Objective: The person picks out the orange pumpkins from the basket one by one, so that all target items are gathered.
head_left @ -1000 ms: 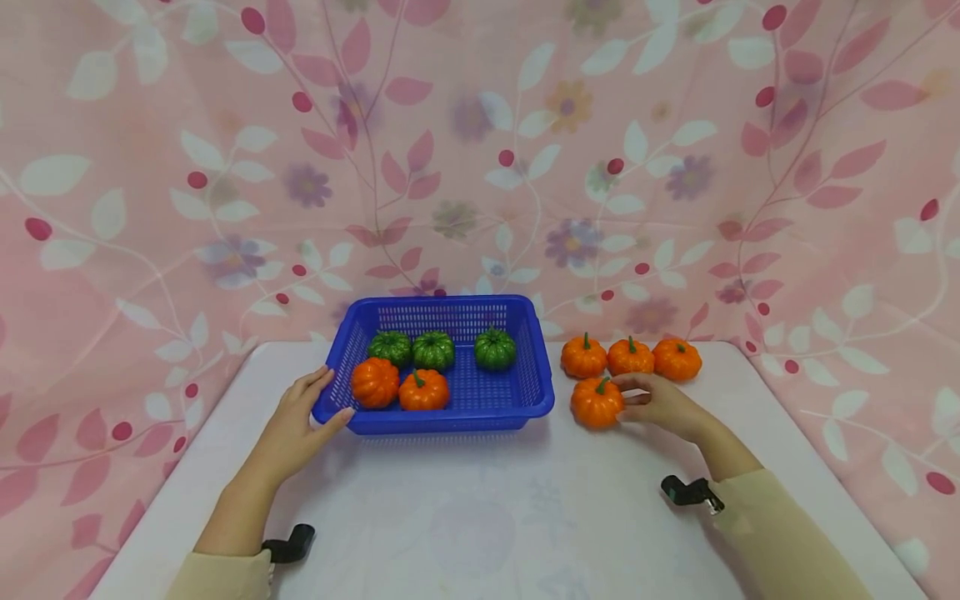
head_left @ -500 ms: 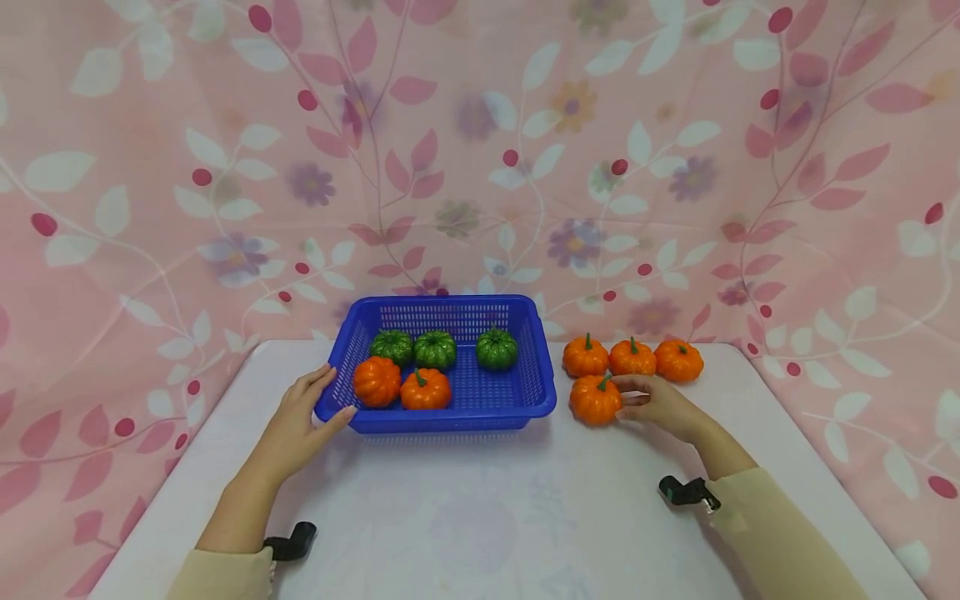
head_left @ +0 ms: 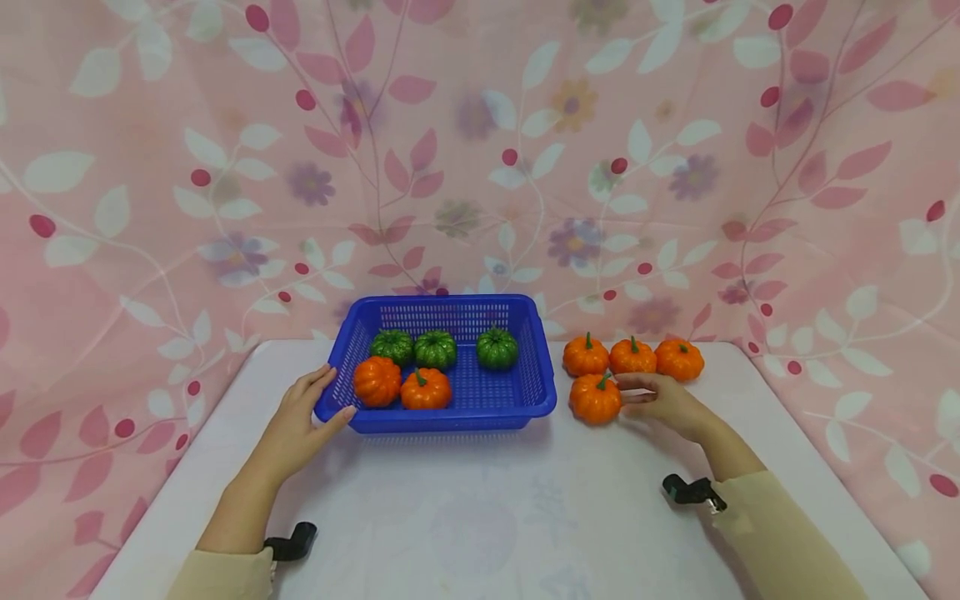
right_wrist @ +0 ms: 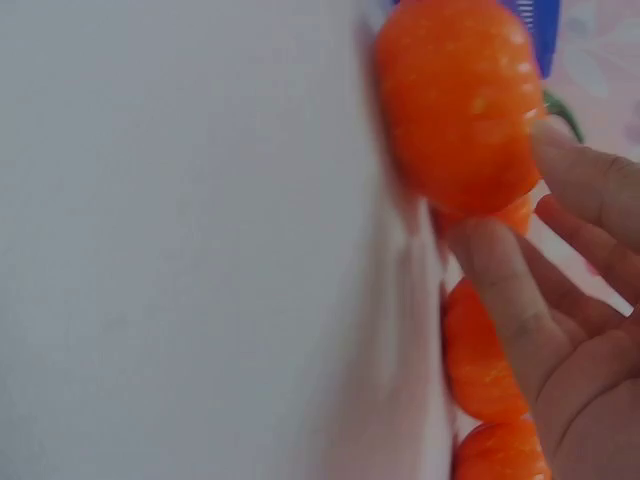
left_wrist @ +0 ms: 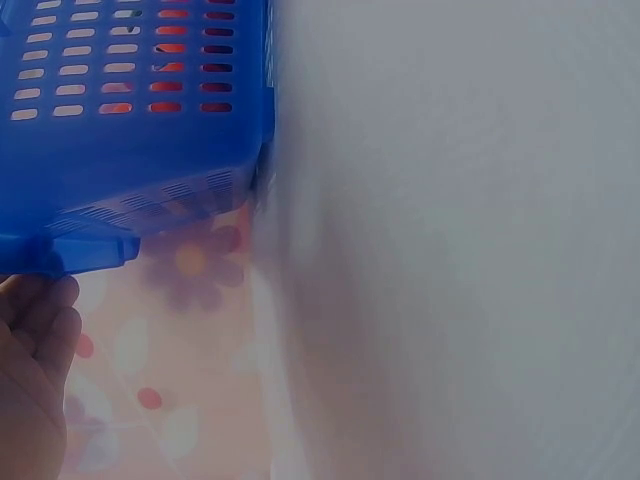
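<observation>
A blue plastic basket [head_left: 442, 422] holds three green pumpkins [head_left: 435, 350] along its back and two orange pumpkins [head_left: 425, 389] at the front left. My left hand [head_left: 300, 421] touches the basket's left front corner, thumb by the front rim; its fingertips meet the rim's underside in the left wrist view, where part of the hand [left_wrist: 30, 370] shows. Outside the basket, on the right, an orange pumpkin [head_left: 595, 400] with a green stem sits on the table. My right hand [head_left: 663, 404] is at its right side with loosely extended fingers; in the right wrist view the fingertips lie against or very near the pumpkin [right_wrist: 460, 110].
Behind that pumpkin, three more orange pumpkins [head_left: 632, 357] stand in a row at the table's back right. A white cloth covers the table [head_left: 480, 517]. Pink floral fabric [head_left: 480, 167] hangs close behind and at both sides.
My right hand's fingers have loosened and drawn back slightly from the front pumpkin, which has shifted very little. My left hand and the basket stay where they were.
</observation>
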{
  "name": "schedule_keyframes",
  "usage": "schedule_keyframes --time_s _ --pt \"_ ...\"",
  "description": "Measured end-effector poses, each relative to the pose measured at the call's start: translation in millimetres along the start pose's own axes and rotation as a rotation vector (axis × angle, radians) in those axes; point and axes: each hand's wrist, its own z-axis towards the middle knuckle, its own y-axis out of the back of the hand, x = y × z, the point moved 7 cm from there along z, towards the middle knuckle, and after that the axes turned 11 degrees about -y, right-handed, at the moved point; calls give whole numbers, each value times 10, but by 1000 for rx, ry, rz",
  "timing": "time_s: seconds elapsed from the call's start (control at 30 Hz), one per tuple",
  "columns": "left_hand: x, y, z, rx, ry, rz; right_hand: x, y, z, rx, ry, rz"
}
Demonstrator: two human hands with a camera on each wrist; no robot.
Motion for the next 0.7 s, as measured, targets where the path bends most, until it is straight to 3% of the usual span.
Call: schedule_keyframes --time_s 0.17,0.43,0.7 --pt "-12 4 4 -7 -8 0 130 31 -120 -12 -13 30" --pt "-7 -2 9 -5 -4 -2 390 142 -330 -141 3 -31" --pt "15 -9 4 -9 -7 2 719 39 -434 -217 36 40"
